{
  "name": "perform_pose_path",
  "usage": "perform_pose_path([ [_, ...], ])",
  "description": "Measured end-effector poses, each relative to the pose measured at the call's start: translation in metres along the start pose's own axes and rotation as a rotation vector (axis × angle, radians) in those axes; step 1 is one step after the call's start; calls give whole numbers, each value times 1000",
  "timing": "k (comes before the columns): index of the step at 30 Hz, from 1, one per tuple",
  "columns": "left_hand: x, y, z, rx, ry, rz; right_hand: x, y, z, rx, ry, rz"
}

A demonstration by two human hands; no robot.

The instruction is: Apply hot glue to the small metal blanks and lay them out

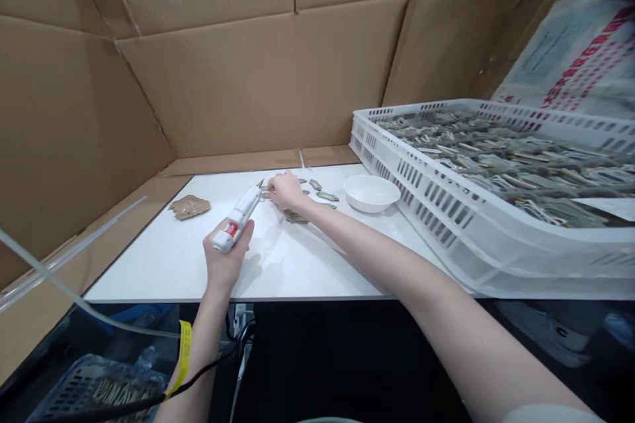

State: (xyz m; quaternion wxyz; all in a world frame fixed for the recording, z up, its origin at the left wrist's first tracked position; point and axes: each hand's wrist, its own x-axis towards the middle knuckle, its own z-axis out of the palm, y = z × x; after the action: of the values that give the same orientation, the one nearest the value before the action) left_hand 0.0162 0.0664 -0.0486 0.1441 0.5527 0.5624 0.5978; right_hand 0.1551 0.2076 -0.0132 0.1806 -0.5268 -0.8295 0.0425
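Observation:
My left hand [227,254] is closed round a white pen-shaped tool [239,217] with a red label, its tip pointing away toward the far side of the white table [163,264]. A black cable runs from my left wrist down under the table. My right hand [286,190] reaches farther out, fingers curled and pinched on a small metal piece [266,193] right at the tool's tip. Several similar grey metal pieces [325,195] lie on the table just beyond and to the right of that hand.
A small white bowl [372,192] sits right of the pieces. A large white slotted crate [446,211] full of metal parts fills the right side. A brown scrap [189,206] lies at left. Cardboard walls [248,79] surround the table. A blue basket [94,383] sits below left.

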Motion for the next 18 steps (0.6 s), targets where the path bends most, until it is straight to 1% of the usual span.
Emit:
perform_pose_path([
  [2,0,-1,0,-5,-6,1,9,-4,6,-14,-50,41],
  [4,0,-1,0,-10,-7,3,14,-6,10,-19,-62,70],
  [12,-1,1,-2,9,-21,9,13,-1,9,32,-71,98],
  [16,-1,2,-1,12,-18,14,6,5,7,83,-17,93],
  [18,-1,2,-1,19,-26,17,-1,12,4,181,27,97],
])
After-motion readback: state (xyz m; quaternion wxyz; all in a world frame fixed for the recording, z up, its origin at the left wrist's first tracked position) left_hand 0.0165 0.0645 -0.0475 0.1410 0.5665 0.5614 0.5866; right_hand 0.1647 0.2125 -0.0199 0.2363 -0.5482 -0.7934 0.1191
